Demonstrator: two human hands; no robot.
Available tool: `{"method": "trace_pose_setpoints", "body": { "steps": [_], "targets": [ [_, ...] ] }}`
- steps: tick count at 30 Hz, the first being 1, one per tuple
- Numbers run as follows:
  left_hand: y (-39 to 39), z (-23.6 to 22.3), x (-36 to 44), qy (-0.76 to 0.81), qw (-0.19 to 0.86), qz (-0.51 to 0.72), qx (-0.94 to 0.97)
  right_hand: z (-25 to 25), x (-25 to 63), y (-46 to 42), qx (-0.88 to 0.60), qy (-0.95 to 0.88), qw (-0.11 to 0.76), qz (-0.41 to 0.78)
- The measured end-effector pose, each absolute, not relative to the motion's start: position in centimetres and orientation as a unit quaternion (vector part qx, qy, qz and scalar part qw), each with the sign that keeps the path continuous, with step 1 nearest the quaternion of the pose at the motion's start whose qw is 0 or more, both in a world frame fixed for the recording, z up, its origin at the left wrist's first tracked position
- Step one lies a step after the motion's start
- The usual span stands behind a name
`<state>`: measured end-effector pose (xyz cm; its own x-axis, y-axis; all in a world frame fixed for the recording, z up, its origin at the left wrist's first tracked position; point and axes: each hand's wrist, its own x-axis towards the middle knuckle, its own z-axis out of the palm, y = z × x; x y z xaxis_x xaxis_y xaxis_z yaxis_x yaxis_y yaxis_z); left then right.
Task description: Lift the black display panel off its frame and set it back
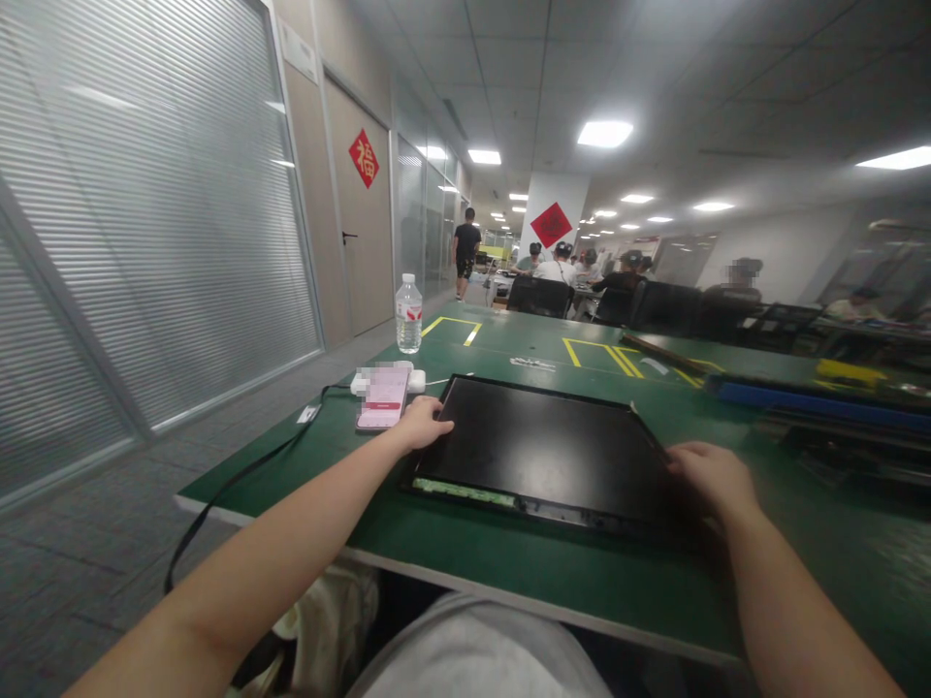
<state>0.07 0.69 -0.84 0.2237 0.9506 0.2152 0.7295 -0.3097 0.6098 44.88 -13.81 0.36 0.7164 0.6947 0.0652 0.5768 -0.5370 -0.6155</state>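
Observation:
A flat black screen panel (553, 446) lies on the green table (509, 572) in front of me, with a strip of green circuit board showing along its near edge. My left hand (420, 424) rests on the panel's left edge, fingers curled over it. My right hand (709, 475) grips the panel's right edge, fingers bent around it.
A phone with a pink screen (383, 397) leans on a white power strip (414, 380) left of the panel, a black cable (240, 475) trailing off the table. A water bottle (408, 314) stands behind. Blue and black bars (815, 399) lie at right. People sit and walk far behind.

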Motion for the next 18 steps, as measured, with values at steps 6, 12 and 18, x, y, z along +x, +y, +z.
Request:
{"method": "trace_pose_setpoints", "body": {
  "steps": [6,12,18],
  "targets": [
    [0.83,-1.12,-0.02,0.521,0.226,0.348,0.746,0.43,44.71,-13.81,-0.875,-0.361,0.309,0.093],
    [0.92,-1.38,-0.05,0.521,0.236,0.359,0.738,0.66,44.35,-13.86,-0.874,-0.368,0.306,0.086],
    [1.24,-1.62,-0.13,0.526,0.230,0.338,0.746,0.55,44.55,-13.72,-0.878,-0.364,0.297,0.092]
  ]
}}
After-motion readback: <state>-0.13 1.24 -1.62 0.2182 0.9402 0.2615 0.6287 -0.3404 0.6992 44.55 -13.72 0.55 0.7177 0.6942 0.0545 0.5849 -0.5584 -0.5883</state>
